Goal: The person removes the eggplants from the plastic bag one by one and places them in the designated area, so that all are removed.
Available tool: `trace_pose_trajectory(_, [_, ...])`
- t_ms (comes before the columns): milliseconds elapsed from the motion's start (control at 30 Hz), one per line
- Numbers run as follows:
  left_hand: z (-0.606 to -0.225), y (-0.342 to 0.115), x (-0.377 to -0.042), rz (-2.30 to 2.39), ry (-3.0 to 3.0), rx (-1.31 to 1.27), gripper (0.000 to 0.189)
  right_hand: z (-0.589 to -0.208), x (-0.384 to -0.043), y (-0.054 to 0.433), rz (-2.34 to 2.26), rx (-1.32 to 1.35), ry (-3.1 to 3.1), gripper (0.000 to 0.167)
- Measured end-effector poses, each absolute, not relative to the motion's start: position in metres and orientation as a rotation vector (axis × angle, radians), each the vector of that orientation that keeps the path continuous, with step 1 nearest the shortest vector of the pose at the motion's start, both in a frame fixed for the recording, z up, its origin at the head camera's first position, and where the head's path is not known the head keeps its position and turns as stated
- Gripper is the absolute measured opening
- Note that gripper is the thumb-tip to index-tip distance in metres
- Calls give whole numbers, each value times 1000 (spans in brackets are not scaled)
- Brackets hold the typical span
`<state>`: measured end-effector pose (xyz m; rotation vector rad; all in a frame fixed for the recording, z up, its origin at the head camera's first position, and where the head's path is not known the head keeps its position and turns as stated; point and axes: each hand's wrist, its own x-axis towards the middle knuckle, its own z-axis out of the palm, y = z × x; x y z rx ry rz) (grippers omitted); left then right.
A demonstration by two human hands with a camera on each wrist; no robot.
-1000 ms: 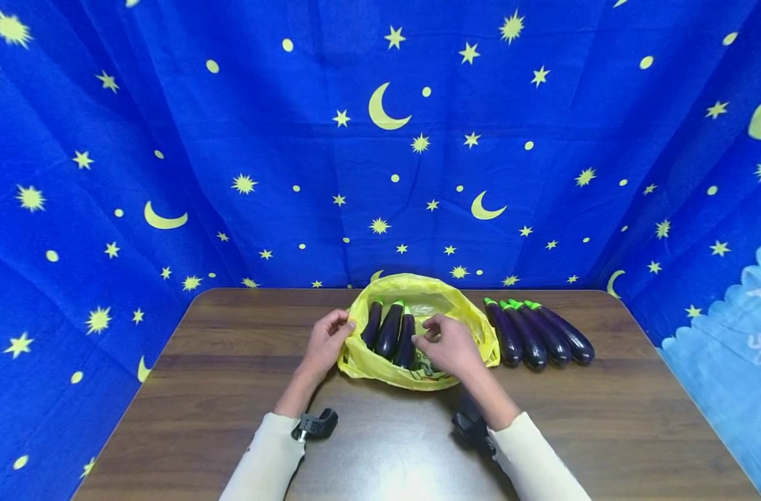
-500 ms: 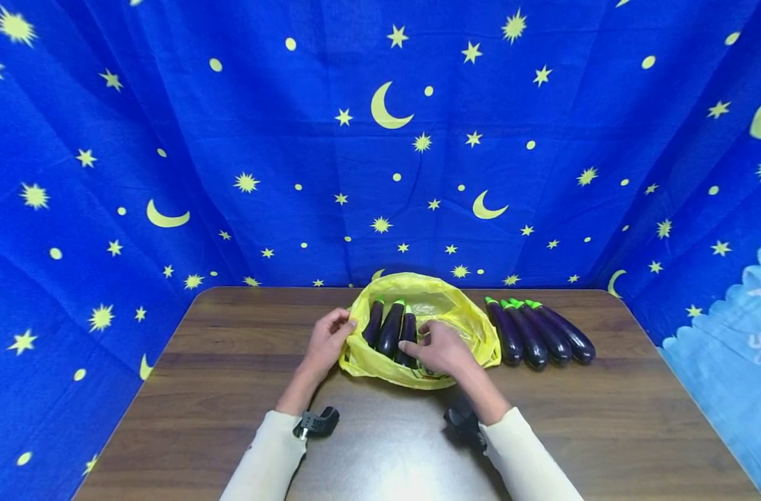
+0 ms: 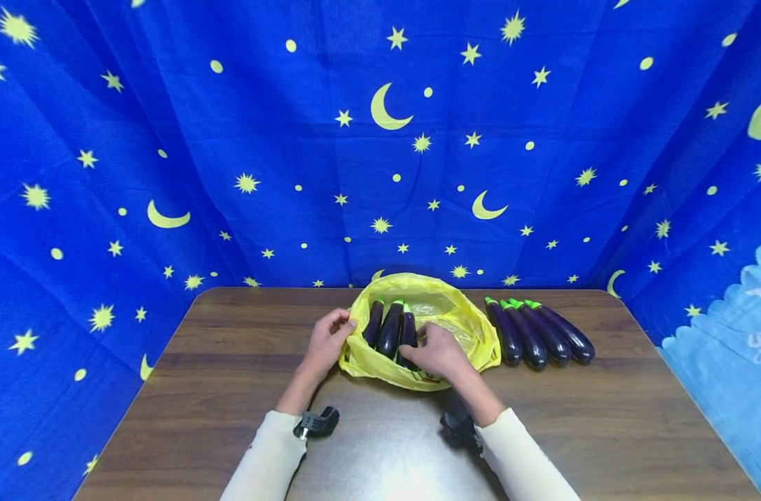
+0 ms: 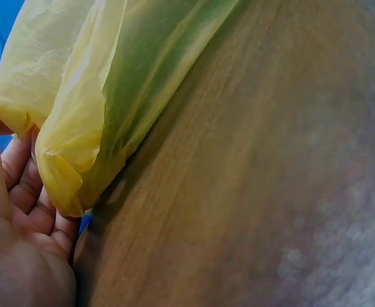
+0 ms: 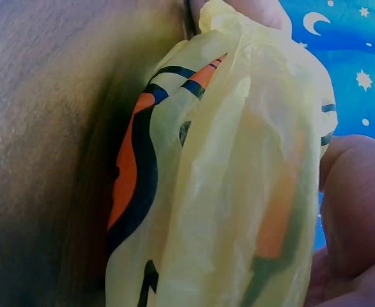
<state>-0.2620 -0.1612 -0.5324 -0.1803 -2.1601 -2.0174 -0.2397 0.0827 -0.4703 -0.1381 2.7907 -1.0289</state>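
Observation:
A yellow plastic bag (image 3: 412,284) lies with its mouth spread wide on the table. Inside it, toward the left, rest three glossy dark eggplants (image 3: 389,330) with green stems. My left hand (image 3: 325,341) pinches the left rim of the bag; bunched yellow plastic (image 4: 72,166) shows between thumb and fingers in the left wrist view. Reaching into the bag, my right hand (image 3: 441,352) grips the rightmost eggplant (image 3: 408,325) near its lower end, thumb across it. In the right wrist view the printed bag wall (image 5: 206,179) hides most of that hand.
Several more eggplants (image 3: 533,337) lie side by side on the wooden table (image 3: 249,362), right of the bag. A blue curtain (image 3: 280,139) with moons and stars stands behind the table and along both sides.
My right hand has moved left and slightly down inside the bag, from beside the rightmost eggplant onto it. My left hand stays at the rim.

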Motion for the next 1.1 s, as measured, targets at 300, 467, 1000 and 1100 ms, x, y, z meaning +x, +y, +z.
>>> trace_pose_trajectory(300, [-533, -160, -262, -1998, -2163, -153, 10, -471, -239, 83, -1083, -78, 2760, 43])
trace_pose_trajectory(467, [-531, -158, -262, -1960, -2200, -134, 11, -470, -239, 84, -1159, -32, 2708, 44])
trace_pose_trajectory(1000, [-532, -163, -262, -2009, -2180, -172, 10, -459, -235, 94, -1314, -37, 2695, 51])
trace_pose_trajectory(1100, [-533, -163, -263, -2012, -2176, -170, 11, -456, -233, 96, -1327, -45, 2722, 50])
